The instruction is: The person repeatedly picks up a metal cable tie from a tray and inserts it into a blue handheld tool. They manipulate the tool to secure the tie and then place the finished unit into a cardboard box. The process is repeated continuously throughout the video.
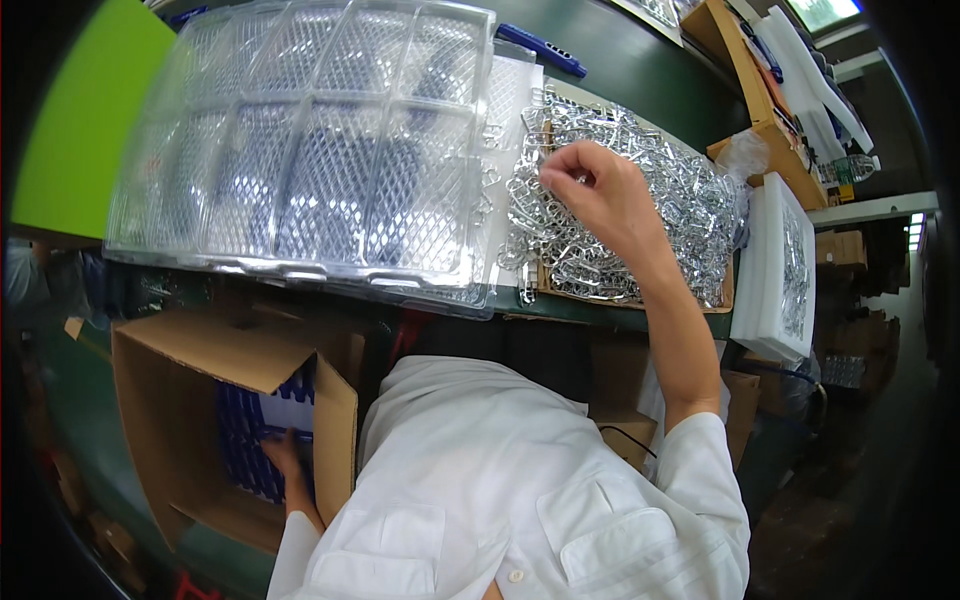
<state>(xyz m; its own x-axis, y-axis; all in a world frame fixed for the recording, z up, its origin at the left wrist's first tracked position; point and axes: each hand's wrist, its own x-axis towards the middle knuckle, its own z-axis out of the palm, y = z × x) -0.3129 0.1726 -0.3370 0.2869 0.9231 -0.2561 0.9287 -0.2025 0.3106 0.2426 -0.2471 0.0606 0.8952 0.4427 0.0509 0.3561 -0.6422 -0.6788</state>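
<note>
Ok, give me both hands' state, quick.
Left hand: reaching into the cardboard box, touching blue trays; grip unclear.
Right hand: fingers curled over metal clips.

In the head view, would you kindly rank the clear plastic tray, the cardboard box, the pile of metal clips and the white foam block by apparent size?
1. Clear plastic tray; it sits nearest the camera, which inflates it.
2. Cardboard box.
3. Pile of metal clips; close to the box, so this order is unsure.
4. White foam block.

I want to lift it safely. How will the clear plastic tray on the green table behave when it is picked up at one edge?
The clear plastic tray looks thin and moulded into compartments, so it will probably flex rather than stay stiff. It seems light for its size. Its near edge overhangs the green table, so a push could tip it toward the cardboard box. The glossy surface may be slippery.
</note>
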